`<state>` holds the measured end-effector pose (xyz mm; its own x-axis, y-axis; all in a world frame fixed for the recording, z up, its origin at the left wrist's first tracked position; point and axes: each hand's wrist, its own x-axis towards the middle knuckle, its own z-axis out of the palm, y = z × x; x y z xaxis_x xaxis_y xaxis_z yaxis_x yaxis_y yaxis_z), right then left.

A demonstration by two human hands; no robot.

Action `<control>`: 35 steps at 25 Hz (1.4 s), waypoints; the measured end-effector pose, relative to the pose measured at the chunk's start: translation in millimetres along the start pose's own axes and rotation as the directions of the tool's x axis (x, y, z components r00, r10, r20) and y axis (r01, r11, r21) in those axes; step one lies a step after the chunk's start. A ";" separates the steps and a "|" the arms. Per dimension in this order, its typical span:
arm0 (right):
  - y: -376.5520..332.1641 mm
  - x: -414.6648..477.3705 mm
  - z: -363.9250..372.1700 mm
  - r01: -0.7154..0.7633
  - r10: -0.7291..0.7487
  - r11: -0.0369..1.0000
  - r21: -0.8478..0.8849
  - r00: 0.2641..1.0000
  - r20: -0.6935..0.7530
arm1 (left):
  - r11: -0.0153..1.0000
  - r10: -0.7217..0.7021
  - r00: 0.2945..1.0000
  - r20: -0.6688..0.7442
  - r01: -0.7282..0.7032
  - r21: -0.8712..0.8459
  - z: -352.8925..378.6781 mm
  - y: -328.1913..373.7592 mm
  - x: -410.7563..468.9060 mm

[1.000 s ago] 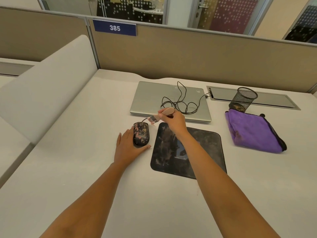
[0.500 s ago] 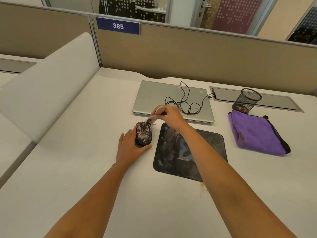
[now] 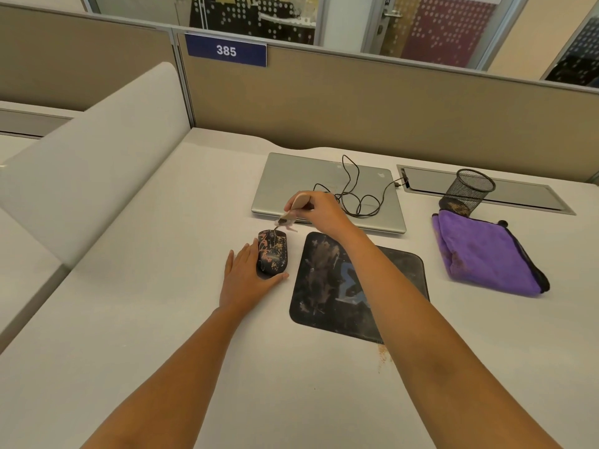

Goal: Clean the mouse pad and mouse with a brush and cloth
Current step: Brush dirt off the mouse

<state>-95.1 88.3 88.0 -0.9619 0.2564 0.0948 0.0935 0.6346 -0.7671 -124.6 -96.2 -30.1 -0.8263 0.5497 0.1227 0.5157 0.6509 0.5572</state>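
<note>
- The left hand (image 3: pixel 246 277) is lying flat at frame centre, fingers straight, bracing the mouse (image 3: pixel 273 252) from its left and rear.
- The right hand (image 3: pixel 321 212) is pinching the brush (image 3: pixel 293 210), with the bristles hanging just above the mouse's front.
- Risk: with only a flat brace, brush strokes could be pushing the mouse sideways.
- Risk: loosened grime could be scattering onto the mouse pad (image 3: pixel 324 303) lying just beside it.

Fluffy cloth (image 3: pixel 486 254), wire-mesh cup (image 3: pixel 470 189)

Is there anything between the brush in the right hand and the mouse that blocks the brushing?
Nothing visible does. The right hand holds the brush with its bristles right by the far end of the mouse. The left hand rests against the mouse's near left side, clear of the bristles.
</note>
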 end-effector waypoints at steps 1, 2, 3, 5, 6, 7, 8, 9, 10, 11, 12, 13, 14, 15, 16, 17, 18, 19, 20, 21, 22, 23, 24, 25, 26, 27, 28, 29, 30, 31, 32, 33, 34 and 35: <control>0.1 -1.2 1.6 -0.003 0.003 1.000 -0.011 1.000 0.022 | 1.000 0.001 1.000 -0.001 -0.001 0.000 -0.1 0.2 0.0; 0.0 -3.1 2.6 -0.002 0.003 1.000 -0.014 0.999 0.039 | 1.000 0.002 1.000 -0.006 -0.002 0.003 -0.1 0.5 -0.3; 0.0 -5.4 2.6 -0.003 0.004 1.000 -0.009 0.999 0.051 | 1.000 0.002 1.000 -0.011 -0.002 0.004 -0.3 0.6 -0.5; -0.4 -9.9 -2.0 -0.027 0.026 1.000 0.012 0.996 0.083 | 1.000 0.001 1.000 -0.016 -0.001 0.005 0.0 0.2 -0.1; -0.7 -11.7 -6.0 -0.039 0.037 0.999 0.021 0.994 0.105 | 1.000 0.003 1.000 -0.018 -0.003 0.010 0.4 -0.1 0.0; -1.4 -12.4 -10.1 -0.043 0.039 0.999 0.031 0.992 0.121 | 1.000 0.004 1.000 -0.020 -0.004 0.014 0.9 -0.3 0.0; -2.3 -12.3 -12.7 -0.040 0.035 0.998 0.042 0.992 0.118 | 1.000 0.005 1.000 -0.020 -0.005 0.014 1.1 -0.6 0.2; -3.4 -11.2 -13.4 -0.038 0.033 0.998 0.053 0.995 0.090 | 1.000 0.006 1.000 -0.019 -0.006 0.009 1.0 -0.9 0.5; -4.2 -9.4 -12.4 -0.042 0.039 0.997 0.058 0.998 0.047 | 1.000 0.007 1.000 -0.017 -0.007 0.005 1.1 -1.1 0.7; -4.8 -7.6 -9.9 -0.052 0.052 0.997 0.055 0.999 0.012 | 1.000 0.010 1.000 -0.017 -0.009 0.006 1.4 -1.2 0.7; -5.6 -6.3 -6.6 -0.068 0.068 0.997 0.047 0.998 -0.001 | 1.000 0.011 1.000 -0.019 -0.010 0.009 1.5 -1.2 0.2; -5.9 -5.8 -3.2 -0.082 0.082 0.996 0.038 0.997 0.007 | 1.000 0.011 1.000 -0.023 -0.011 0.013 1.5 -1.3 -0.2; -5.5 -5.9 -0.9 -0.086 0.086 0.996 0.030 0.996 0.027 | 1.000 0.011 1.000 -0.028 -0.011 0.015 1.5 -1.4 -0.4; -4.8 -7.3 0.0 -0.079 0.078 0.997 0.023 0.996 0.046 | 1.000 0.012 0.999 -0.031 -0.012 0.017 1.6 -1.5 -0.3; -4.0 -9.5 -1.2 -0.066 0.065 0.998 0.021 0.996 0.060 | 1.000 0.013 0.999 -0.033 -0.013 0.016 1.9 -1.6 -0.1; -2.8 -12.2 -3.9 -0.057 0.055 0.998 0.026 0.995 0.078 | 1.000 0.013 0.999 -0.032 -0.013 0.014 2.2 -1.6 0.4; -1.3 -15.4 -7.5 -0.052 0.048 0.998 0.037 0.994 0.102 | 1.000 0.011 1.000 -0.029 -0.011 0.013 2.1 -1.8 0.7; -0.2 -18.4 -11.4 -0.050 0.044 0.998 0.046 0.991 0.129 | 1.000 0.009 1.000 -0.027 -0.009 0.017 1.9 -1.8 1.1; 0.6 -21.1 -14.6 -0.048 0.040 0.997 0.053 0.989 0.142 | 1.000 0.008 1.000 -0.027 -0.008 0.022 1.9 -1.9 0.9; 1.6 -22.8 -16.4 -0.049 0.041 0.997 0.061 0.991 0.126 | 1.000 0.010 1.000 -0.029 -0.010 0.024 1.9 -2.0 0.7; 2.9 -22.8 -16.6 -0.051 0.046 0.996 0.069 0.996 0.079 | 1.000 0.013 0.999 -0.033 -0.013 0.020 1.9 -2.0 0.4; 4.1 -21.9 -15.2 -0.055 0.054 0.995 0.077 0.998 0.016 | 1.000 0.016 0.999 -0.034 -0.016 0.013 1.7 -1.9 0.3; 4.6 -20.5 -12.7 -0.063 0.066 0.995 0.083 0.997 -0.040 | 1.000 0.018 0.999 -0.032 -0.018 0.007 1.3 -1.6 0.2; 4.5 -19.2 -9.4 -0.074 0.080 0.994 0.086 0.994 -0.073 | 1.000 0.019 0.999 -0.029 -0.019 0.006 0.9 -1.1 0.2; 4.1 -17.9 -6.0 -0.088 0.095 0.993 0.084 0.992 -0.081 | 1.000 0.018 0.999 -0.028 -0.018 0.010 0.8 -0.6 0.2; 3.8 -17.6 -3.2 -0.102 0.107 0.992 0.079 0.992 -0.072 | 1.000 0.014 1.000 -0.025 -0.014 0.015 0.7 -0.3 0.3; 3.8 -18.8 -1.1 -0.109 0.114 0.991 0.076 0.992 -0.056 | 1.000 0.010 1.000 -0.020 -0.010 0.019 0.3 -0.2 0.2; 4.3 -21.1 -0.5 -0.111 0.114 0.991 0.077 0.992 -0.043 | 1.000 0.008 1.000 -0.015 -0.008 0.017 0.2 0.1 0.4; 5.1 -24.5 -1.2 -0.109 0.112 0.991 0.080 0.993 -0.034 | 1.000 0.007 1.000 -0.013 -0.007 0.014 0.2 0.3 0.3; 6.0 -28.3 -2.9 -0.107 0.109 0.991 0.078 0.994 -0.021 | 1.000 0.006 1.000 -0.015 -0.006 0.012 0.2 0.3 0.1; 7.0 -32.3 -5.5 -0.110 0.111 0.991 0.072 0.994 0.000 | 1.000 0.004 1.000 -0.017 -0.004 0.012 0.0 0.3 -0.2; 8.1 -36.3 -8.6 -0.118 0.116 0.991 0.069 0.993 0.026 | 1.000 0.004 1.000 -0.018 -0.004 0.012 0.0 0.5 0.2; 8.8 -39.4 -11.4 -0.127 0.124 0.989 0.073 0.991 0.043 | 1.000 0.004 1.000 -0.016 -0.004 0.014 0.0 0.6 0.3; 9.0 -41.1 -13.1 -0.131 0.128 0.988 0.082 0.991 0.039 | 1.000 0.004 1.000 -0.014 -0.004 0.015 -0.1 0.8 0.4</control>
<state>-51.4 93.0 85.5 -0.9513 0.3070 -0.0286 0.1970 0.5339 -0.8223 -124.5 -95.6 -29.5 -0.8272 0.5452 0.1362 0.5224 0.6566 0.5441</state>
